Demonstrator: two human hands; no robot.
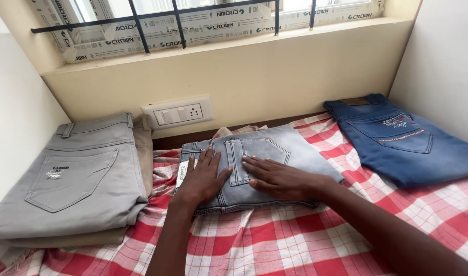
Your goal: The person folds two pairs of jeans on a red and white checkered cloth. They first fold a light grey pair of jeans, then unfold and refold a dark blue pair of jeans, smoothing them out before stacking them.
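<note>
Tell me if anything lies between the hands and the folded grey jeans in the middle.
Nothing visible does. The left hand and right hand both rest flat, directly on the folded grey jeans, palms down.

Both forearms bare, no sleeves; left grip (pixel 203 176) and right grip (pixel 280 179) ringless.

head cam | looks down and forward; close above bed (pixel 295 240) | faces window wall (pixel 275 76)

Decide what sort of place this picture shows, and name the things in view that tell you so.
Probably a room in a home, likely a bedroom. Folded grey jeans lie on a red checked sheet like bedding, under a barred window, with a wall switch plate.
</note>
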